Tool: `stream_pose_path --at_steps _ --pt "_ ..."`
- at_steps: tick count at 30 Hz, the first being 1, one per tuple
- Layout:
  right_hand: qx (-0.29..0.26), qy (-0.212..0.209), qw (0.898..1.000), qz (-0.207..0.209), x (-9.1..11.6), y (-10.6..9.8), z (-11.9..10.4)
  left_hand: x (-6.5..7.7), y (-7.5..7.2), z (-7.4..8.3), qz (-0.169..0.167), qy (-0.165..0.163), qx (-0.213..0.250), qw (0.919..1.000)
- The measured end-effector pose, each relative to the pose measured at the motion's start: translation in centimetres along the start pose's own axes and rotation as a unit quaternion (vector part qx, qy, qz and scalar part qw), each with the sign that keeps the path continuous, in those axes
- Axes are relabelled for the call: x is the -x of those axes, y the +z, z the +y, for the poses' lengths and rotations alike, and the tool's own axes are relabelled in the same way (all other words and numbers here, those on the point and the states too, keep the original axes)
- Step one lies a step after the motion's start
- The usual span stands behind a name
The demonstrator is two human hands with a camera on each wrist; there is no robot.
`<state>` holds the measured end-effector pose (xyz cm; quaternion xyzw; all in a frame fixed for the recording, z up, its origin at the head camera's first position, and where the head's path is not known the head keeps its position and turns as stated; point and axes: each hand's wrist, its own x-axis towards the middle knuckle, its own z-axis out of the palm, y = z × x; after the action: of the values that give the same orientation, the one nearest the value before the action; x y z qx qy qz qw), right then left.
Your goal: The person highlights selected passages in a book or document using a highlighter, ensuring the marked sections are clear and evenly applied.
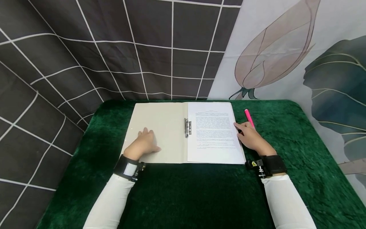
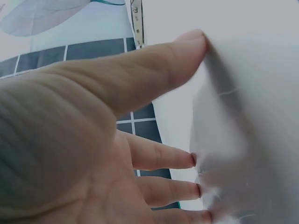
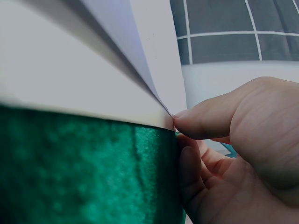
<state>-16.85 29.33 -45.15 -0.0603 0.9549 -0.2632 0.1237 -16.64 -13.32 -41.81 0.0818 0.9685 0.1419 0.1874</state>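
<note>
A cream folder (image 1: 168, 127) lies spread on the green cloth, with a metal clip (image 1: 187, 128) along its middle. On its right half is a stack of printed paper (image 1: 215, 127). My left hand (image 1: 144, 143) rests on the bare left cover, thumb out and fingers extended; its fingertips (image 2: 189, 161) touch the cover in the left wrist view. At the paper's right edge, my right hand (image 1: 253, 138) pinches the edge between thumb and curled fingers. The right wrist view shows the upper sheet (image 3: 124, 37) standing slightly apart from what is beneath; how many sheets are pinched, I cannot tell.
A pink marker (image 1: 249, 117) lies just beyond my right hand. Green plush cloth (image 1: 194, 197) covers the table. Behind stand a dark grid-patterned hanging (image 1: 154, 60) and a white one with leaf and flower prints (image 1: 274, 57).
</note>
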Motion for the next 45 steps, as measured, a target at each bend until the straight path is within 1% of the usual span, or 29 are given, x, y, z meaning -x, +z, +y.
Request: stream_pose_path --at_steps 6,9,11,13,14,16,18,19,23,29,34,40,45 --pt "0.011 0.006 1.0 -0.003 0.2 -0.2 -0.4 -0.1 0.4 0.0 -0.004 -0.008 0.009 0.9999" --pt "0.017 -0.013 1.0 0.007 0.3 -0.6 -0.7 0.0 0.5 -0.1 -0.003 -0.014 0.014 0.9998" --pt "0.015 -0.03 0.999 0.034 0.4 -1.1 -0.8 0.1 0.6 -0.2 -0.001 -0.016 0.014 0.9998" --pt "0.015 -0.042 0.996 0.075 0.4 -1.8 -0.7 0.2 0.6 -0.3 -0.001 -0.018 0.013 0.9998" --pt "0.016 -0.04 0.994 0.096 0.5 -2.2 -0.6 0.2 0.5 -0.3 0.0 -0.016 0.012 0.9998" --pt "0.019 -0.025 0.991 0.131 0.4 -3.0 -0.2 0.3 0.5 -0.3 0.003 -0.014 0.012 0.9998" --pt "0.025 -0.001 0.989 0.144 0.2 -3.8 0.4 0.3 0.4 -0.2 0.005 -0.013 0.012 0.9998" --pt "0.028 0.014 0.989 0.144 0.0 -4.2 0.7 0.3 0.4 -0.2 0.006 -0.012 0.012 0.9998" --pt "0.043 0.047 0.991 0.116 -1.2 -5.4 1.9 0.3 0.5 -0.2 0.008 -0.013 0.01 0.9998" --pt "0.05 0.072 0.994 0.059 -3.0 -6.5 2.9 0.2 0.6 -0.1 0.01 -0.014 0.012 0.9998" --pt "0.055 0.09 0.994 0.03 -4.0 -6.8 2.9 0.3 0.6 0.0 0.008 -0.016 0.017 0.9997" --pt "0.058 0.107 0.993 0.0 -4.5 -7.0 2.6 0.3 0.5 0.0 0.007 -0.011 0.016 0.9998" --pt "0.056 0.107 0.992 -0.02 -4.7 -6.9 2.6 0.2 0.5 -0.1 0.008 -0.011 0.011 0.9998"
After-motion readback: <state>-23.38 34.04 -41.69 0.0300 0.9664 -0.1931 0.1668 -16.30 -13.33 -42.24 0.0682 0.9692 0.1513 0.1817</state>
